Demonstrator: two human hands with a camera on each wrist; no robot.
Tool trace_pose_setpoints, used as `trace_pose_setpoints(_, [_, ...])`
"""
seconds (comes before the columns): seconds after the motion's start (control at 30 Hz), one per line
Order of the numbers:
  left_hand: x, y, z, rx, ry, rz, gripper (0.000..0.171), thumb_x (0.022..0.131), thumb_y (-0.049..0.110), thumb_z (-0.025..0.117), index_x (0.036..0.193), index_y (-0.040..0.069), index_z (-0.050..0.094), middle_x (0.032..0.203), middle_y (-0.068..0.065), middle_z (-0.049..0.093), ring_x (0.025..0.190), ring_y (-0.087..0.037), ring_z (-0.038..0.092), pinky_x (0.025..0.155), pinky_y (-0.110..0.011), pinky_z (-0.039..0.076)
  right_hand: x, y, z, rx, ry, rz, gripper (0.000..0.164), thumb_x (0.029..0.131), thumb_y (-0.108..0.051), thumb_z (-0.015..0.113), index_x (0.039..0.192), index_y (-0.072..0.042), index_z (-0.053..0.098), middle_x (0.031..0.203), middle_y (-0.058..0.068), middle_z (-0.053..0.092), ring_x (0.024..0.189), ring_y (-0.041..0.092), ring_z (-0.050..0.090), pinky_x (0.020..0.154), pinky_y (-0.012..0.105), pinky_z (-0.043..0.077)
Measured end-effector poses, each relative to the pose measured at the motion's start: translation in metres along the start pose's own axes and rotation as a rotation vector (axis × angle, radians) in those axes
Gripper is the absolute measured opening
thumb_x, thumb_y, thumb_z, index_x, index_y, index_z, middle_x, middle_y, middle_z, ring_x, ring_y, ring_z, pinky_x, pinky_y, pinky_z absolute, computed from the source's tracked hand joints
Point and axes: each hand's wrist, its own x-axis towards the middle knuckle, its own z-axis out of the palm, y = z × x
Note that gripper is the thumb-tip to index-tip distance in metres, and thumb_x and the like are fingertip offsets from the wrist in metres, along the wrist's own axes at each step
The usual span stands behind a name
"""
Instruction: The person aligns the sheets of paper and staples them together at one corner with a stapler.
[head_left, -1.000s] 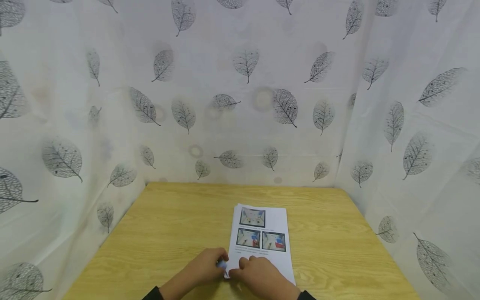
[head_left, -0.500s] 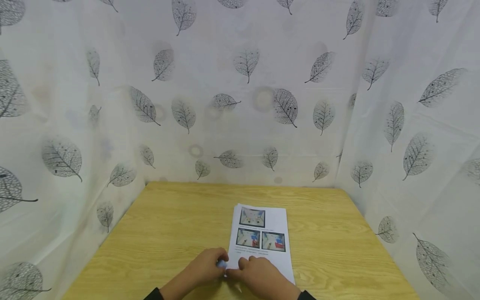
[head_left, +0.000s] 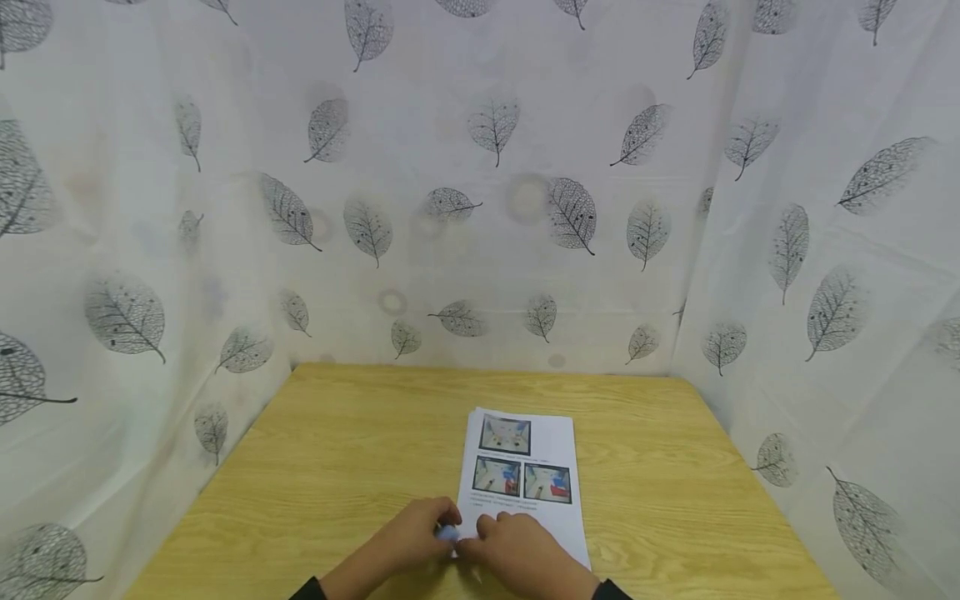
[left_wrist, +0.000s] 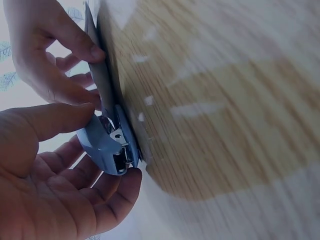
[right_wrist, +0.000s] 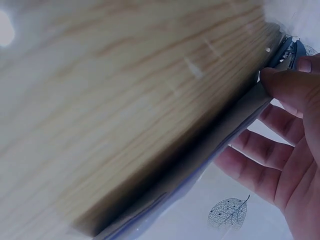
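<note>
A small light-blue stapler lies in my left hand, with the thumb on one side and the fingers curled round the other. Its mouth is at the near left corner of a stack of printed paper sheets. My right hand pinches the near edge of that stack beside the stapler, thumb on the near side and fingers over the top. From the right wrist, the stack's edge is seen raised off the table along the hand. Most of the stapler is hidden by the left hand in the head view.
Under the hands is a wood-grain table. White curtains with a grey leaf print enclose it at the back and both sides. Three printed photos show on the top sheet.
My left hand has shifted slightly right with the stapler. The right thumb tip reached left toward the corner, then drew back a little. The stack stays in place.
</note>
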Motion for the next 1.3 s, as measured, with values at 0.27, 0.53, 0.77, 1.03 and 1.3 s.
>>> trace_pose_setpoints(0.27, [0.0, 0.004, 0.008, 0.029, 0.014, 0.044, 0.025, 0.072, 0.006, 0.081, 0.093, 0.008, 0.068, 0.088, 0.002, 0.07, 0.08, -0.005, 0.06, 0.071, -0.027, 0.053, 0.003, -0.002, -0.001, 0.012, -0.05, 0.078, 0.01, 0.091, -0.033, 0.073, 0.095, -0.026, 0.066, 0.079, -0.011, 0.057, 0.059, 0.007, 0.047, 0.046, 0.024, 0.03])
trace_pose_setpoints(0.53, [-0.004, 0.006, 0.017, 0.175, 0.079, 0.081, 0.02, 0.075, 0.011, 0.076, 0.093, 0.013, 0.067, 0.086, 0.007, 0.066, 0.078, -0.005, 0.057, 0.07, -0.03, 0.051, 0.003, -0.002, -0.002, 0.006, -0.018, 0.096, 0.012, 0.087, -0.034, 0.077, 0.091, -0.027, 0.068, 0.078, -0.011, 0.057, 0.059, 0.007, 0.048, 0.046, 0.024, 0.03])
trace_pose_setpoints(0.77, [-0.006, 0.011, 0.018, 0.255, 0.09, 0.07, 0.021, 0.075, 0.013, 0.078, 0.092, 0.015, 0.066, 0.084, 0.007, 0.065, 0.076, -0.006, 0.056, 0.069, -0.03, 0.05, 0.001, 0.0, -0.001, 0.044, -0.007, 0.1, 0.015, 0.083, -0.039, 0.08, 0.094, -0.031, 0.072, 0.082, -0.011, 0.059, 0.062, 0.007, 0.05, 0.049, 0.023, 0.033])
trace_pose_setpoints(1.03, [-0.001, 0.018, 0.019, 0.377, 0.057, 0.039, 0.026, 0.076, 0.021, 0.08, 0.098, 0.015, 0.067, 0.087, 0.006, 0.064, 0.079, -0.009, 0.056, 0.069, -0.03, 0.051, 0.0, 0.001, -0.008, 0.09, -0.039, 0.121, 0.015, 0.084, -0.039, 0.08, 0.096, -0.031, 0.074, 0.082, -0.011, 0.061, 0.064, 0.008, 0.052, 0.051, 0.023, 0.036])
trace_pose_setpoints(1.3, [0.005, 0.02, 0.017, 0.592, -0.003, 0.188, 0.067, 0.092, 0.058, 0.066, 0.139, 0.01, 0.056, 0.14, -0.009, 0.06, 0.125, -0.027, 0.056, 0.094, -0.049, 0.053, -0.007, 0.012, -0.008, 0.275, -0.033, 0.172, 0.015, 0.087, -0.038, 0.079, 0.095, -0.026, 0.074, 0.087, -0.015, 0.063, 0.072, 0.002, 0.059, 0.062, 0.021, 0.048])
